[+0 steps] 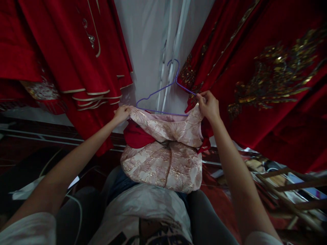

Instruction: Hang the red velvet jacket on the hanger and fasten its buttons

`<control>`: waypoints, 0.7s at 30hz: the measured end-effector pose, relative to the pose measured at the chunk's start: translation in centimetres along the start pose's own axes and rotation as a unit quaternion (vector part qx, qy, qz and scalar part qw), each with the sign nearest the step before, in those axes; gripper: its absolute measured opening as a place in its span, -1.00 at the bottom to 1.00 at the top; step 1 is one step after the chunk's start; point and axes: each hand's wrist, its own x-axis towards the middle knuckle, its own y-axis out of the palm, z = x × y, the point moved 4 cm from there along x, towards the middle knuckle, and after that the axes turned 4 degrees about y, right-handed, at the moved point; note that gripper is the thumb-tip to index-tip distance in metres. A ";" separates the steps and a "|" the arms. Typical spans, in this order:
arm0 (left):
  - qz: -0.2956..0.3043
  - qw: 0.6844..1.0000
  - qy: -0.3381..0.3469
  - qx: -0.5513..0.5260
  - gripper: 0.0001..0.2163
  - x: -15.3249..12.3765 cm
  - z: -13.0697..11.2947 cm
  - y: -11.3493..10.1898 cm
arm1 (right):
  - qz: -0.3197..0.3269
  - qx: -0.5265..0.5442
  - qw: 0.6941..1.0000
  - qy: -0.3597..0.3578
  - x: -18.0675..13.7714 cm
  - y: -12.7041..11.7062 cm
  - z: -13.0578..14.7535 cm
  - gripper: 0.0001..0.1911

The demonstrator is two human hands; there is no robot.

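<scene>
A pale pink brocade dress (163, 163) with gold threads hangs in front of my body, its bodice folded over the skirt part. My left hand (122, 113) pinches its left shoulder. At the right shoulder, my right hand (208, 104) grips the dress strap close to the arm of a purple hanger (158, 90). The hanger's lower bar runs along the neckline and its hook points up, hanging on nothing I can make out. Dark red fabric (139, 135) shows beneath the bodice at the left; how it joins the dress is hidden.
Red garments with pale trim (97, 78) hang at the left. A red garment with gold sequins (276, 75) hangs at the right. Behind stands a white panel (145, 44) with metal rails. A wooden frame (288, 187) and assorted items lie low at the right.
</scene>
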 end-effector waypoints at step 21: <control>0.038 0.999 -0.009 0.023 -0.74 0.9 0.4 0.0 | 0.002 0.008 1.000 0.002 0.0 -0.1 0.1 -0.57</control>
